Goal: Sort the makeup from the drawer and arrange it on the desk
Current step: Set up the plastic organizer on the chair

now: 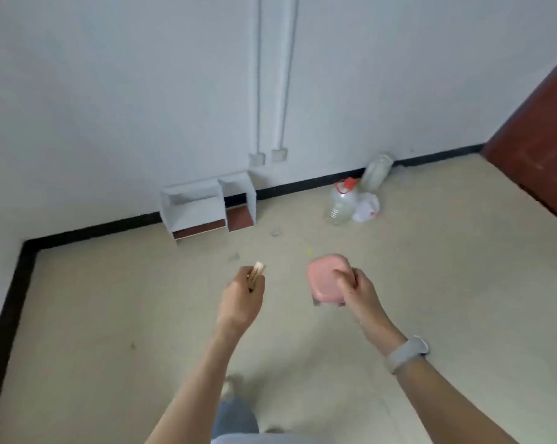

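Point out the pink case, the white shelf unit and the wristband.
pink case (323, 277): head view, on its lid.
white shelf unit (193, 208): head view, wide compartment's back wall.
wristband (403, 354): head view, on the strap.

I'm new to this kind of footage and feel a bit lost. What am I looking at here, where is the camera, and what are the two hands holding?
There is no machine: a person wears a wide-angle camera on the head, so this single picture looks forward and down over their own arms. The left hand grips a few thin, tan stick-like items, too blurred to name. The right hand, with a wristband on that arm, holds a pink rounded case. No desk or drawer shows; below is a beige floor. By the wall stand a small white shelf unit, a clear plastic jug and a bottle.
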Demonstrator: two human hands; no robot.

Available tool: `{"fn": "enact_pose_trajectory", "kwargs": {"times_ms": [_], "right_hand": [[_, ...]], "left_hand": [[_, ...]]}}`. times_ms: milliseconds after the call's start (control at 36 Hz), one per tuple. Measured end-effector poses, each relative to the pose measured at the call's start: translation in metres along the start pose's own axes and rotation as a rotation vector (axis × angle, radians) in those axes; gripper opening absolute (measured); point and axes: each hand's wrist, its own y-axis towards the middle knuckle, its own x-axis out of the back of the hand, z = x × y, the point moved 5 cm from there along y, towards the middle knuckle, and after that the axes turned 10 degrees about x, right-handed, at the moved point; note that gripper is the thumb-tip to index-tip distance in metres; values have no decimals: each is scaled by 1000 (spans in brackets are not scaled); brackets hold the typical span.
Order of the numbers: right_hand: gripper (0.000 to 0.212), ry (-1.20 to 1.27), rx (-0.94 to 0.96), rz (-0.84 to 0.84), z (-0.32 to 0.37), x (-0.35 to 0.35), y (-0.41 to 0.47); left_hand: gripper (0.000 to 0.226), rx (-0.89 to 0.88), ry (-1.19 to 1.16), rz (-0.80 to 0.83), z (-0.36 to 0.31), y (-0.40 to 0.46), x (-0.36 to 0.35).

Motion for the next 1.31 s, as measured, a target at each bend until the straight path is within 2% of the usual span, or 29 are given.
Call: {"fn": "enact_pose_trajectory", "kwargs": {"times_ms": [222, 361, 611, 889, 1111, 1306], "right_hand": [[18, 121, -139, -546, -69, 214, 1], [19, 174, -216, -774, -100, 318, 31], [19, 171, -373, -992, -123, 480, 93], [16, 197, -486, -1231, -165, 632, 101], [22, 293, -452, -1288, -238, 787, 159], [21, 355, -420, -1283, -266, 943, 211]], "left_hand": [[14, -359, 167, 390, -190, 8, -192], [9, -502, 267, 563, -286, 26, -310], [10, -601, 300, 799, -453, 38, -496], [15, -776, 458, 1110, -575, -41, -680], [13, -864, 530, 1125, -661, -81, -835], [10, -706, 451, 1172, -771, -127, -961]]}}
